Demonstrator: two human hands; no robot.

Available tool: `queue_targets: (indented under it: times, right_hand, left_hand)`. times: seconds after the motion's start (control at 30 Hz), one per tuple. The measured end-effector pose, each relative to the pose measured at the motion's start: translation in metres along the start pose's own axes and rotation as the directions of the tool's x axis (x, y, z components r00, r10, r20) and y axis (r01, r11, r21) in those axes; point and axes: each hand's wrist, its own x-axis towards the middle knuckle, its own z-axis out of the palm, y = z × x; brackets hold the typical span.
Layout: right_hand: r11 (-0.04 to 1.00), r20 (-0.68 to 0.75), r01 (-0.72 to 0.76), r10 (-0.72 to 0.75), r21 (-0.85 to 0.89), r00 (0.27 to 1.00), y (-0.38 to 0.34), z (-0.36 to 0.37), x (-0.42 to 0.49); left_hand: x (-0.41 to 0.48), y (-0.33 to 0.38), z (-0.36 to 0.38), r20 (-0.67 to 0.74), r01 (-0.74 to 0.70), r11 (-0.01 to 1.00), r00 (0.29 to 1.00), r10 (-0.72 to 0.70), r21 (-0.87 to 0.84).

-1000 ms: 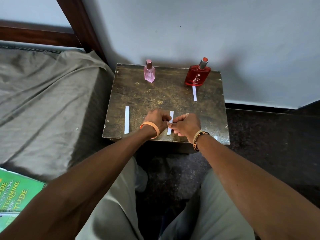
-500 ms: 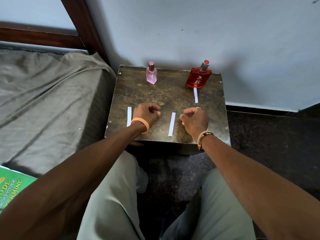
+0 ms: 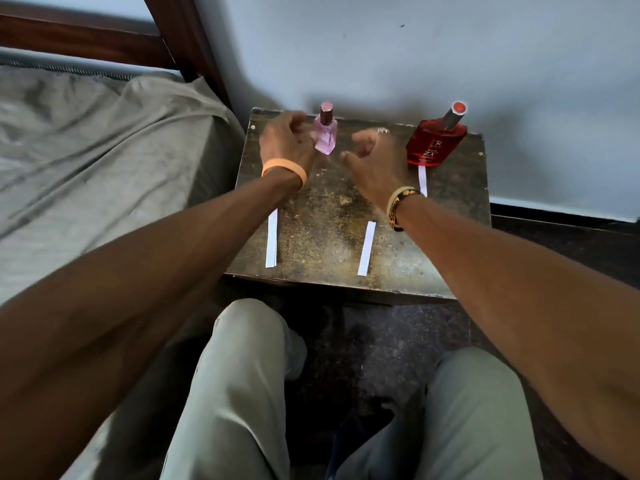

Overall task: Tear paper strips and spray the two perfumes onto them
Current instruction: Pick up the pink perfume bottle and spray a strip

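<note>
The bed [image 3: 86, 150] with its grey sheet fills the left side, and beside it the dark, worn surface [image 3: 329, 216] stands against the wall. Both arms stretch out over it. The left hand [image 3: 285, 142] is cupped half wide, just beside the pink perfume bottle [image 3: 325, 133]. Blur hides whether a fingertip touches the glass. The right hand [image 3: 372, 154] hangs loosely curled and holds nothing, between the pink bottle and the red perfume bottle [image 3: 437, 142]. Both bottles stand upright at the far edge, well apart. Three paper strips lie flat: the left strip [image 3: 272, 239] and the middle strip [image 3: 366, 248] near the front edge, and the far strip [image 3: 422, 180] just in front of the red bottle.

The tearing looks finished for now, and the step in hand is most likely fetching the pink bottle to spray. Next, the left hand would need to close round the slim body without tipping it, and a finger must find the cap or nozzle.

Half a second ago both hands were loose fists near the front, either side of the middle strip. They have since moved to the back, and the strips have not shifted.
</note>
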Motion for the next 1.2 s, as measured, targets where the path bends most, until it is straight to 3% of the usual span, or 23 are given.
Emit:
queue_targets:
  times: [0.17, 0.47, 0.6, 1.0, 1.2]
  right_hand:
    - [0.995, 0.071, 0.074, -0.069, -0.065, 0.995, -0.014, 0.024, 0.034]
    - [0.981, -0.002, 0.109, -0.111, -0.157, 0.994, -0.010, 0.029, 0.037]
    - [0.987, 0.033, 0.103, -0.100, -0.121, 0.994, -0.007, 0.005, 0.021]
    - [0.968, -0.133, 0.091, -0.124, -0.234, 0.983, -0.015, -0.120, -0.063]
    - [0.981, -0.207, -0.021, -0.020, -0.195, 0.978, 0.019, -0.161, -0.102]
  left_hand:
    - [0.018, 0.005, 0.008, 0.175, -0.065, 0.998, 0.983, 0.060, 0.019]
    - [0.009, 0.004, 0.019, 0.171, -0.031, 0.994, 0.984, 0.049, -0.109]
    - [-0.006, 0.020, 0.014, 0.223, -0.037, 0.990, 0.973, 0.066, -0.134]
    - [-0.087, 0.125, 0.000, 0.341, -0.111, 0.962, 0.920, 0.195, -0.251]
    - [-0.142, 0.150, 0.028, 0.414, -0.147, 0.953, 0.876, 0.249, -0.263]
